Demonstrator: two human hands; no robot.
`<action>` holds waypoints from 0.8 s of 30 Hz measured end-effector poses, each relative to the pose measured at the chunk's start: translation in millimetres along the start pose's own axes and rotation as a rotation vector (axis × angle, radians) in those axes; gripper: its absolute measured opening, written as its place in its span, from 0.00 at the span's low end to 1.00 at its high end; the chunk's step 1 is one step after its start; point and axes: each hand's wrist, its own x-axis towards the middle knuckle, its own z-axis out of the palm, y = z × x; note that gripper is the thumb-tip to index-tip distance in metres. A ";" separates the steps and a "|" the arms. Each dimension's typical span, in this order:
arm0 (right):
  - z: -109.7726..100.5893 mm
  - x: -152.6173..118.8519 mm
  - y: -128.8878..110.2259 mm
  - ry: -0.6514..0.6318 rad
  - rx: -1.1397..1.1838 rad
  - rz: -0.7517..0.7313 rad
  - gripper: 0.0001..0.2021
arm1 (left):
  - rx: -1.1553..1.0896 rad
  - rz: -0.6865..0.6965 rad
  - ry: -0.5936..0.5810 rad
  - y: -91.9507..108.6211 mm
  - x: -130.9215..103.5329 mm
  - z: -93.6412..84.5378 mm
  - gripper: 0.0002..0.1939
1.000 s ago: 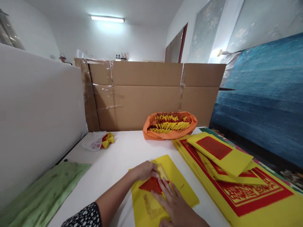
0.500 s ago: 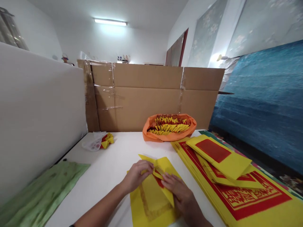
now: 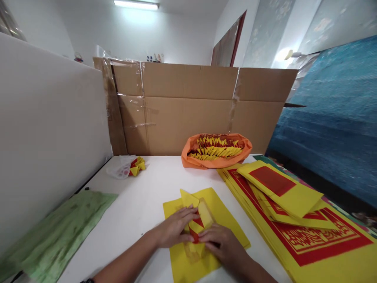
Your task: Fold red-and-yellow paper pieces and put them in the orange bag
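A folded yellow and red paper (image 3: 203, 214) lies between my hands, with a pointed flap at its far end. My left hand (image 3: 176, 226) has its fingers across the paper's left side and its thumb at the near red part. From the right, my right hand (image 3: 220, 240) pinches the near end with closed fingers. Beneath both hands, flat yellow sheets (image 3: 235, 232) rest on the white table, partly covered by the hands and the folded piece.
An orange bag (image 3: 218, 162) full of folded yellow-red papers stands by the cardboard wall (image 3: 188, 114). Stacked printed yellow paper (image 3: 324, 257) lies right, a folded packet (image 3: 303, 200) on top. Left are a green cloth (image 3: 67, 232) and a clear plastic bag (image 3: 119, 169) with folded pieces.
The paper has become a narrower folded piece with red showing. My left hand has come down onto it, and my right hand has moved to its near end. The camera view has shifted slightly.
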 end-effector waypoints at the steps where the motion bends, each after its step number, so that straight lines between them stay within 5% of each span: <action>1: -0.5 4.5 -1.3 0.007 0.038 0.091 0.08 | 0.000 -0.003 -0.027 -2.7 -0.8 -0.8 0.33; 5: 0.6 23.6 -6.7 0.013 0.061 0.355 0.07 | -0.049 0.002 -0.051 -7.8 -1.6 -4.5 0.36; 12: 10.8 37.7 -7.8 -0.025 -0.076 0.442 0.08 | -0.323 -0.198 0.214 -8.0 7.7 1.9 0.07; 15: 18.5 29.4 -7.1 0.110 -0.246 0.318 0.06 | -0.331 -0.260 0.307 -11.2 12.4 7.4 0.10; 18: 34.5 9.0 -6.4 0.259 -0.487 0.044 0.13 | -0.312 -0.266 0.332 -13.9 14.6 9.8 0.09; 21: 57.6 -15.8 -2.7 0.248 -0.614 -0.139 0.22 | -0.286 -0.257 0.326 -15.2 15.1 10.1 0.08; 24: 75.7 -33.3 1.9 0.185 -0.687 -0.145 0.37 | -0.259 -0.251 0.330 -15.2 15.6 9.7 0.08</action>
